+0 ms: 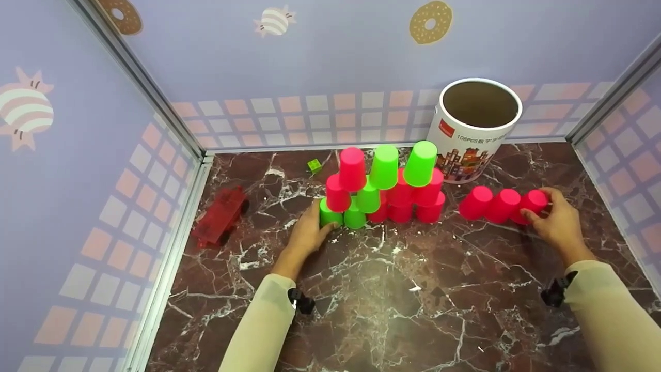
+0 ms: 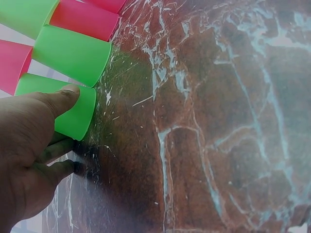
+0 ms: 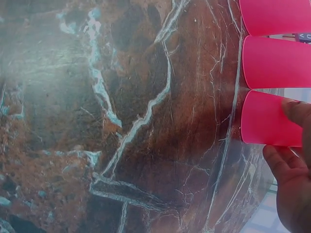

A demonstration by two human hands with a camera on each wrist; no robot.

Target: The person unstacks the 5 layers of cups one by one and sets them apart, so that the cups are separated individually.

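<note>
Head view: left hand (image 1: pixel 308 232) touches bottom-left green cup (image 1: pixel 329 215) of stacked pink/green cup pyramid (image 1: pixel 384 183) on marble desk (image 1: pixel 392 289); right hand (image 1: pixel 555 222) grips end pink cup (image 1: pixel 533 203) of a row of 3.
L wrist: straight thumb (image 2: pixel 60 99) rests on glossy green cup (image 2: pixel 73 109), grip relaxed, open.
R wrist: fingers (image 3: pixel 297 112) curl on smooth pink cup (image 3: pixel 265 119).

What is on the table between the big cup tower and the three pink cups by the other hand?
Nothing: in the head view, only bare marble table separates the cup tower from the three pink cups.
</note>
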